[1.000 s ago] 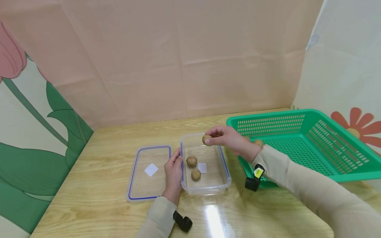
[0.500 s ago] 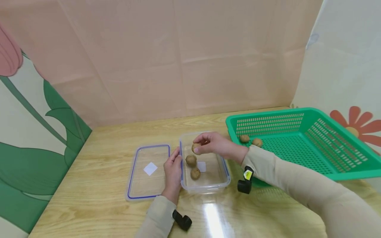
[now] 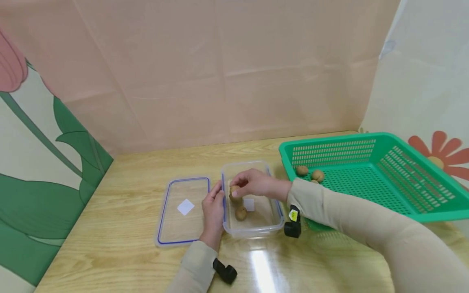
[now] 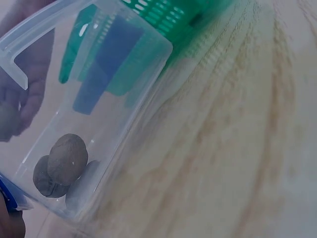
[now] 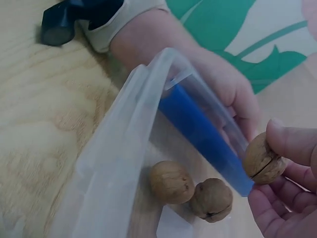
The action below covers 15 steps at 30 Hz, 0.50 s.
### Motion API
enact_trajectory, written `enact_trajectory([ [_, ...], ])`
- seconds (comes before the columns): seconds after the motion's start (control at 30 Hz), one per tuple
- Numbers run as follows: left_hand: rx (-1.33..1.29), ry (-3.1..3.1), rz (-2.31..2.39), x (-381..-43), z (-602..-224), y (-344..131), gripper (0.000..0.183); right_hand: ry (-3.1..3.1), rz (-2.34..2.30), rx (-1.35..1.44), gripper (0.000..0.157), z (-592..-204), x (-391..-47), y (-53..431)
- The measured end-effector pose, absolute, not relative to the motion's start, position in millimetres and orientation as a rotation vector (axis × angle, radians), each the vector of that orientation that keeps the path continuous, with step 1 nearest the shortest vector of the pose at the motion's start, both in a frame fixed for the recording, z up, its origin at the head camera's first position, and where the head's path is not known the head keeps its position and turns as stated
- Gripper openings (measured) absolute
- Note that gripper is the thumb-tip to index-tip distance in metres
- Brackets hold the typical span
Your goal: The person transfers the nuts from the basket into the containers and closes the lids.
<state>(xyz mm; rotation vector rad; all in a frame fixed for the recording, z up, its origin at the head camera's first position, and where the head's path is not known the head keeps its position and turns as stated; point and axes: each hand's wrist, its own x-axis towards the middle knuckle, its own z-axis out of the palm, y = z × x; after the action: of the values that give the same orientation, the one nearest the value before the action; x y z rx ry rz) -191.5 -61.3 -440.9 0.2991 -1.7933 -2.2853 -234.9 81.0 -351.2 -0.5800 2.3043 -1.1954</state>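
Holding walnut (image 5: 262, 161) near box edge (image 5: 204, 135)

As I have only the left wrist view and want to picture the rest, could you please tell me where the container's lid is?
Observer: In the head view, the lid lies on the table, left of the container.
Operator: Thank you; does the green basket hold anything?
Observer: Yes, two walnuts show plainly in it, and part of a third walnut beside the sleeve.
Operator: Could you also describe the held walnut, please, as it looks blurred here?
Observer: In the right wrist view, a dark seam shows on it.
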Motion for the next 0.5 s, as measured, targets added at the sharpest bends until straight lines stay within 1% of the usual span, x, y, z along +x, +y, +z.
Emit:
enact_trajectory([
  [0.17, 0.312, -1.797, -2.282, -191, -441, -61, 0.038, 2.329, -1.107, -0.589, 0.016, -359, -238, 74],
  [0.3, 0.310, -1.788, -2.276, -192, -441, -61, 0.037, 2.359, -1.038, -0.594, 0.013, -361, -239, 68],
  [0.5, 0.311, -1.781, -2.259, -193, -441, -60, 0.036, 2.373, -1.021, -0.627, 0.018, -366, -238, 63],
])
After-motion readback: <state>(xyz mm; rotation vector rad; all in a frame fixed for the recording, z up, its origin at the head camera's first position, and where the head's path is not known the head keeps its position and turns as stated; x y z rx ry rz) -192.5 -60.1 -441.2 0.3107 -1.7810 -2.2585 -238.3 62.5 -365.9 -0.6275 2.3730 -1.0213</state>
